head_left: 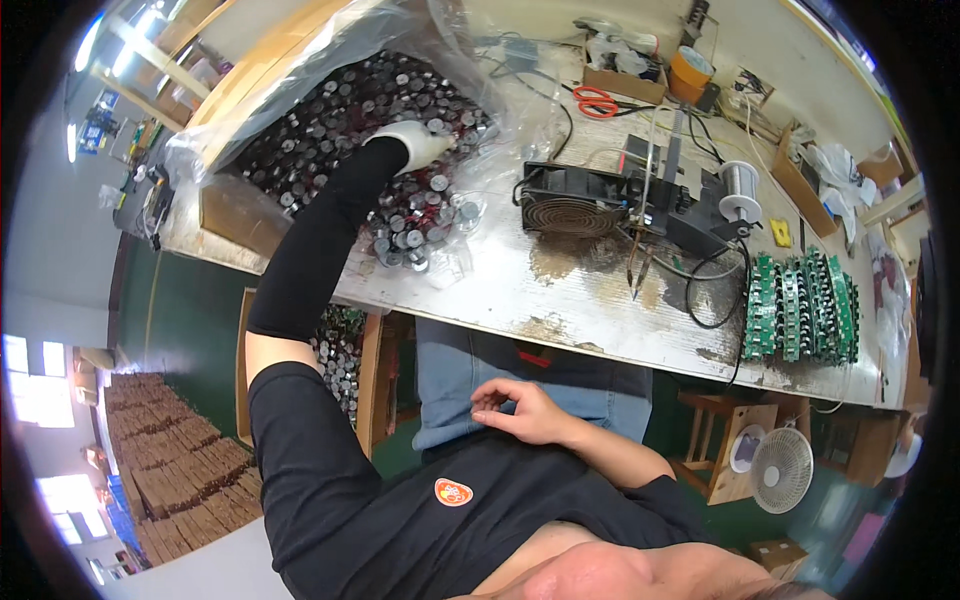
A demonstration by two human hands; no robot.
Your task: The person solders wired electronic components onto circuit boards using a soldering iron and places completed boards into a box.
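My left hand (pixel 418 146), in a white glove below a black sleeve, reaches into a heap of small round metal parts with red wires (pixel 345 110). Its fingers are bent and pressed together at the heap's right side; whatever lies under the fingertips is hidden. The heap fills a box lined with clear plastic (pixel 215 150). More of these parts (pixel 405 235) spill onto the table just below the glove. In front of my lap hovers my bare right hand (pixel 520 408), fingers loosely curled, thumb apart, holding nothing.
A soldering stand with a black fan (pixel 575 200) and a solder spool (pixel 740 190) occupies the table's middle. Green circuit boards (pixel 800 310) stand in rows at right. Red-handled scissors (pixel 596 102) lie behind. Below the edge at left, a wooden box (pixel 370 385) holds more metal parts.
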